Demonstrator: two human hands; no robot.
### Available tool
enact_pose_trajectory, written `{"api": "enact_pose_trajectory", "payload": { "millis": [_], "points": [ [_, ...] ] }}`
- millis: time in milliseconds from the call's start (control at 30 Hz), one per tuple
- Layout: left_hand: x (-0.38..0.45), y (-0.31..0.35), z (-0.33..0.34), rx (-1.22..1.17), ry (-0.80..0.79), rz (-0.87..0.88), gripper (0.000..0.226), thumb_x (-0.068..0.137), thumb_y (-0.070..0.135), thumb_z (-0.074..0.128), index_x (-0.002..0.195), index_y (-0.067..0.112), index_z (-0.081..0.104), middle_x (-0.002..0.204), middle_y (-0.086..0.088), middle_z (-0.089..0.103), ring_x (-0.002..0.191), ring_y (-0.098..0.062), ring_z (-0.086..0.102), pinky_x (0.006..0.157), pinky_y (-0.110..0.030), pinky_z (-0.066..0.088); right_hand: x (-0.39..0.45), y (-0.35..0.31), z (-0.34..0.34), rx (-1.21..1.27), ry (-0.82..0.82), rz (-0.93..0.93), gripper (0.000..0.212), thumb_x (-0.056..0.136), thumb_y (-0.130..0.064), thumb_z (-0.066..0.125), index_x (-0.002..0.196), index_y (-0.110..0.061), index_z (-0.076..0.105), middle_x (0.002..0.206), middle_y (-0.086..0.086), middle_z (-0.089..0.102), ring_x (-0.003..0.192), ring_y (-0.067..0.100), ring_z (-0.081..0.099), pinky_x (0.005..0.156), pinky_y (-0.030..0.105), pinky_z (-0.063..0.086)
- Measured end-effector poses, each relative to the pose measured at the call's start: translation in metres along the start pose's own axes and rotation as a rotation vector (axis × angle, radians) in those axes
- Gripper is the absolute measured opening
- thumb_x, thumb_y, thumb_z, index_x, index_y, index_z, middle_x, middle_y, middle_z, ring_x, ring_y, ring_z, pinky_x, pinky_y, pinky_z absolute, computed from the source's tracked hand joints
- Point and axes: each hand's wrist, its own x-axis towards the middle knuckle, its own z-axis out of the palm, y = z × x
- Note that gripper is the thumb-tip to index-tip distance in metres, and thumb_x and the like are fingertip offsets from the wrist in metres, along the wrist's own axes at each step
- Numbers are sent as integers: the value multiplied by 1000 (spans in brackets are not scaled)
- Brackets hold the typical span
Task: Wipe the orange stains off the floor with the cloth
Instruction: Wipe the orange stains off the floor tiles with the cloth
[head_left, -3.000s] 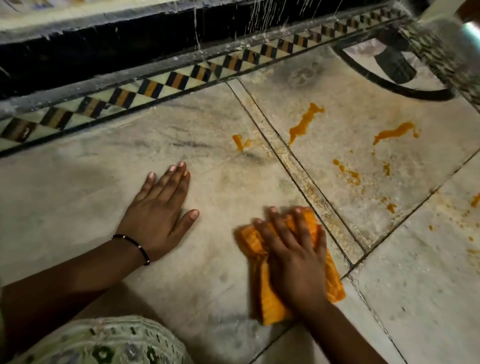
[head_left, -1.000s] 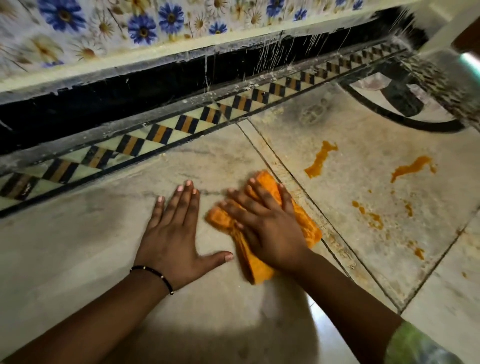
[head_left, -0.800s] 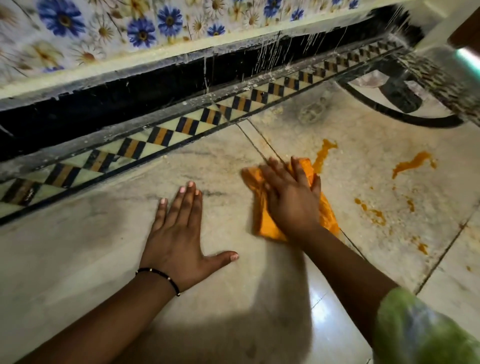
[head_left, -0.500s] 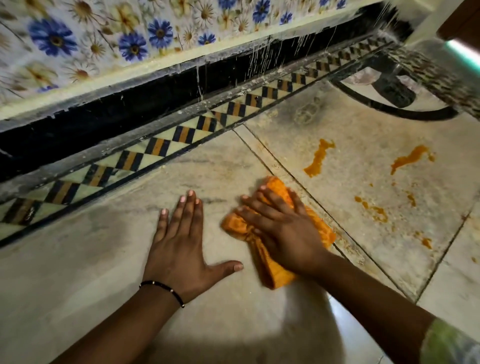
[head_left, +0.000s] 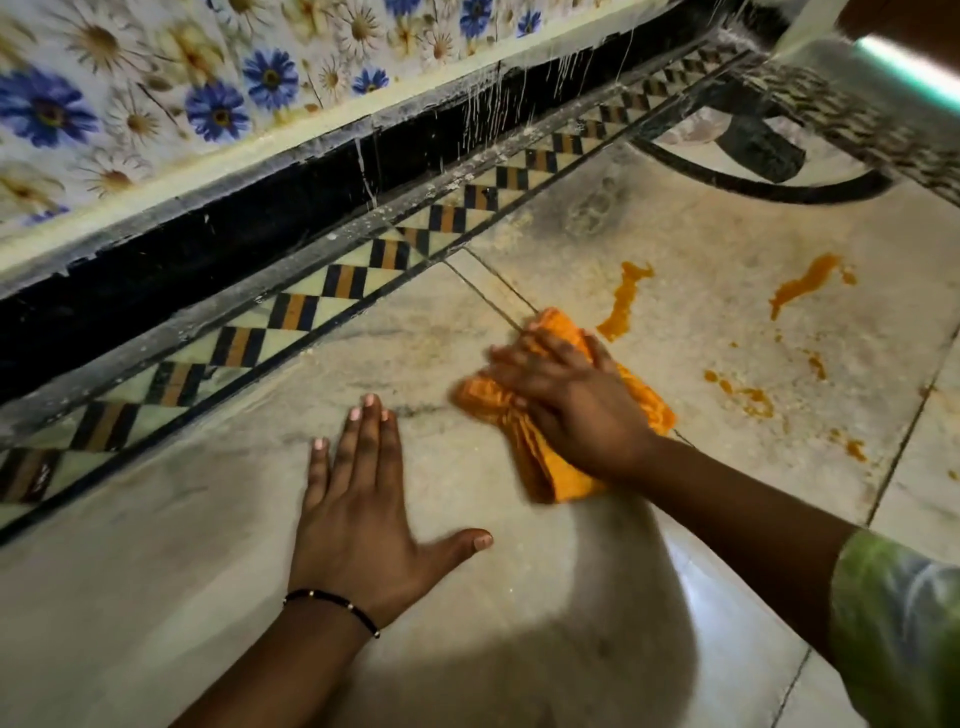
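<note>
— Where's the cloth (head_left: 644, 405)?
— On the floor (head_left: 182, 571), bunched under the right hand (head_left: 576, 410), lying across the joint between two slabs. It's orange and folded, with one end sticking out toward the person below the wrist.
— And the stains?
— A long streak (head_left: 623, 301) sits just beyond the cloth, close to its far edge but not under it. A second streak (head_left: 805, 283) lies farther right of the cloth, and a scatter of spots (head_left: 748, 397) is to its right, nearer the person.
— How is the right hand set?
— Fingers spread and fairly flat, pressing down on the cloth; it's blurred, so I cannot tell whether the fingertips curl into the fabric.
— The left hand (head_left: 363, 514)?
— Flat on the floor just left of the cloth, fingers straight and together, thumb wide out toward the cloth, holding nothing. A thin black bracelet (head_left: 332, 603) circles its wrist.
— Anything behind the cloth?
— A checkered border (head_left: 291, 312), then a black skirting and flowered tiles (head_left: 218, 111).
</note>
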Motion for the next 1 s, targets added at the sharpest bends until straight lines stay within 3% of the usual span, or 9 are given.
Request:
{"api": "enact_pose_trajectory", "payload": {
  "millis": [133,333,433,533,667,767,833,933,1000],
  "points": [
    [0,2,-1,12,-2,-10,130,61,99,21,152,7,5,160,-10,0,147,-20,-1,116,-45,2,72,-29,4,88,9,557,47,101,-34,26,148,-35,25,159,-9,15,147,26,1,109,65,-7],
    [0,0,-1,22,-1,0,128,63,97,23,150,3,15,158,-15,13,145,-25,11,114,-47,9,22,-49,10,27,-35,-37,52,95,-44,19,144,-37,35,153,-13,30,146,23,13,110,62,3],
    [0,2,0,14,-10,-11,129,63,98,24,151,4,11,159,-13,8,146,-23,6,114,-48,6,23,-17,5,-16,8,173,50,95,-43,25,143,-37,38,153,-13,32,145,26,15,110,66,10],
    [0,3,0,20,-3,-19,129,62,98,23,151,5,9,159,-12,5,146,-22,4,115,-47,5,86,-30,6,79,-16,474,47,101,-32,31,147,-33,29,158,-10,18,147,26,0,108,65,-5],
    [1,1,0,23,-5,-10,130,62,98,24,150,3,16,158,-16,13,145,-25,12,113,-47,10,81,-66,7,92,-72,133,50,99,-39,23,148,-33,26,158,-10,17,147,24,-2,110,66,-6],
    [1,0,0,11,0,0,130,62,97,27,149,1,18,157,-17,14,144,-25,13,113,-48,10,19,-40,4,4,-15,-68,52,93,-43,23,141,-35,42,150,-12,36,144,24,19,109,64,10],
    [0,1,1,6,0,-2,130,63,97,28,149,1,17,158,-16,13,145,-25,11,113,-47,9,17,-13,0,-18,40,80,47,95,-41,29,139,-36,44,149,-12,38,144,25,21,107,68,17],
    [0,3,1,17,4,-14,130,63,97,27,150,2,14,159,-15,10,146,-24,9,114,-47,7,68,-15,4,63,9,437,46,100,-39,31,146,-36,30,157,-12,22,147,25,2,111,66,0],
    [0,2,2,23,2,-20,130,62,97,27,150,2,14,159,-15,10,146,-25,11,114,-47,8,93,-42,6,69,-5,404,48,101,-37,31,149,-35,25,158,-10,16,147,27,-2,110,66,-7]
  ]
}}
